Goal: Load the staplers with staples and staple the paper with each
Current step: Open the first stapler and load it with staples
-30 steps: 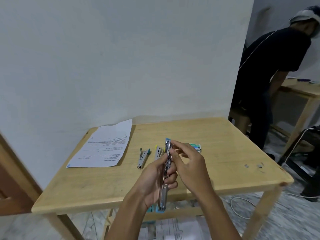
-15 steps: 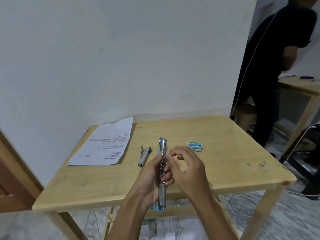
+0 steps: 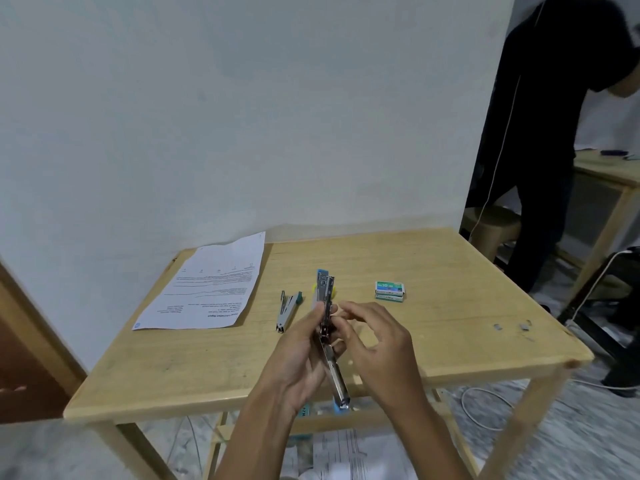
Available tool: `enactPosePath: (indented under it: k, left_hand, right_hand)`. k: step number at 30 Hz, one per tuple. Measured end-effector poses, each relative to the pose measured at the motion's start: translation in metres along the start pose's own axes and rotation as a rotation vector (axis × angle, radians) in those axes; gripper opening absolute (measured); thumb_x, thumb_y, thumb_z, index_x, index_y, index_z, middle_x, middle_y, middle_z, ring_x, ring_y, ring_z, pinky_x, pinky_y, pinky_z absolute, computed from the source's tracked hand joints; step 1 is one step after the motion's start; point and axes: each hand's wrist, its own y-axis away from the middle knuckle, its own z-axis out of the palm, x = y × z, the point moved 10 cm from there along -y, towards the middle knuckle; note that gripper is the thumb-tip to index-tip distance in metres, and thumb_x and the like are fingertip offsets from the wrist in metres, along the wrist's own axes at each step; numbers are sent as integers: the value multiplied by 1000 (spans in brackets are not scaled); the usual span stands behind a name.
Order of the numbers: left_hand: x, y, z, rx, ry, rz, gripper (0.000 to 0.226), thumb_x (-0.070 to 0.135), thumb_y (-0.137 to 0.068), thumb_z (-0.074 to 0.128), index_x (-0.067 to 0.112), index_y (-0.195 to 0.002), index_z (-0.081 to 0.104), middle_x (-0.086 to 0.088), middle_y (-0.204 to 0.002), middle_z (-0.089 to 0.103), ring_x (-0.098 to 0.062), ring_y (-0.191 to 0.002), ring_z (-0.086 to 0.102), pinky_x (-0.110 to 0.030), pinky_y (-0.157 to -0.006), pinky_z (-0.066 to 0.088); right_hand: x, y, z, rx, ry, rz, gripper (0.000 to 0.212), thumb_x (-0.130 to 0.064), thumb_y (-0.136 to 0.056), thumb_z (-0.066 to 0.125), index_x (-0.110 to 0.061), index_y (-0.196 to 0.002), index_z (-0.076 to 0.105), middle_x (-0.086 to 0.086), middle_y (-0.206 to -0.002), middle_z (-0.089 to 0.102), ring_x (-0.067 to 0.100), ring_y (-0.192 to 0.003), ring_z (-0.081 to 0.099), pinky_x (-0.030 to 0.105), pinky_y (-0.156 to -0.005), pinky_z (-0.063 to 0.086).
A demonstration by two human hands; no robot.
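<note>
My left hand (image 3: 298, 355) grips a blue and silver stapler (image 3: 326, 299) swung fully open, its metal staple channel (image 3: 337, 379) pointing down toward me. My right hand (image 3: 377, 341) hovers just right of it, fingers loosely curled at the stapler's middle; whether they pinch staples I cannot tell. A second small stapler (image 3: 286, 309) with a teal end lies closed on the wooden table (image 3: 433, 323). A yellow-tipped one (image 3: 313, 289) is mostly hidden behind the held stapler. Printed paper (image 3: 211, 289) lies at the back left. Green staple boxes (image 3: 390, 290) sit right of the hands.
Loose staple bits (image 3: 512, 327) lie near the table's right front corner. A person in dark clothes (image 3: 540, 133) stands at the right by another wooden table (image 3: 609, 171). White cable (image 3: 485, 407) and papers (image 3: 349, 452) lie on the floor below. A white wall is behind.
My right hand has drawn back from the stapler's top toward its middle, and its fingers have loosened. The held stapler has tilted slightly. The person at the right has shifted.
</note>
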Motion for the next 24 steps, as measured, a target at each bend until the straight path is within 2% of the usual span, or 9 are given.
enactPosePath:
  k: [3,6,10,12,14,16,18,21,24]
  left_hand:
    - [0,-3,-4,34,15,9,25,21,-95,58,0,-109,63,-13,-86,65,-15,-69,57,-26,-58,53]
    - [-2,-3,-5,64,44,7,28,21,-95,58,-2,-110,64,-14,-86,66,-16,-69,65,-27,-61,56]
    - [-3,-1,-2,50,124,8,37,20,-97,56,-8,-121,59,-22,-101,66,-24,-80,74,-32,-81,56]
    - [-5,0,-2,37,102,-2,36,21,-97,56,-6,-120,60,-23,-99,68,-26,-81,74,-33,-77,59]
    - [-7,0,-3,44,19,-16,30,23,-98,55,-2,-113,62,-19,-88,69,-23,-76,72,-32,-65,59]
    - [-4,-2,-7,55,-156,21,26,25,-99,53,1,-101,64,-14,-77,63,-18,-67,60,-27,-59,49]
    - [10,-3,-6,50,-429,119,27,26,-99,53,5,-89,66,-10,-71,54,-14,-60,48,-26,-59,41]
    - [38,-1,11,59,-1099,328,29,27,-99,53,16,-77,67,4,-65,58,0,-53,48,-12,-55,35]
    - [50,-11,27,80,-1656,434,27,22,-99,50,19,-74,59,6,-68,58,-3,-59,51,-13,-50,34]
  right_hand:
    - [3,0,3,-5,27,18,19,-12,-88,71,-18,-106,75,-9,-95,68,2,-91,65,16,-80,51]
    - [0,2,3,15,64,-17,16,-6,-87,71,-14,-100,76,-7,-92,67,-1,-89,63,11,-78,49]
    - [-3,5,5,12,80,-34,17,-4,-84,73,-15,-96,76,-10,-87,63,-2,-84,61,7,-75,46]
    - [-2,7,5,-8,58,-26,15,-5,-84,73,-16,-94,76,-13,-84,61,-1,-81,61,7,-73,44]
    - [-1,7,4,-32,28,24,8,-8,-84,73,-16,-85,74,-14,-78,60,2,-76,61,9,-70,45]
    - [13,6,4,-46,-107,229,15,-12,-89,69,-12,-74,68,-11,-68,62,4,-69,61,15,-69,47]
    - [43,13,8,79,-456,579,25,-18,-96,60,-6,-73,62,-4,-68,63,10,-69,60,25,-73,49]
    - [76,35,50,263,-1148,1083,30,-28,-102,44,-6,-96,63,9,-83,69,20,-80,64,32,-73,51]
    - [80,51,89,294,-1411,1348,34,-29,-104,37,-7,-99,63,7,-76,67,18,-69,60,27,-64,48]
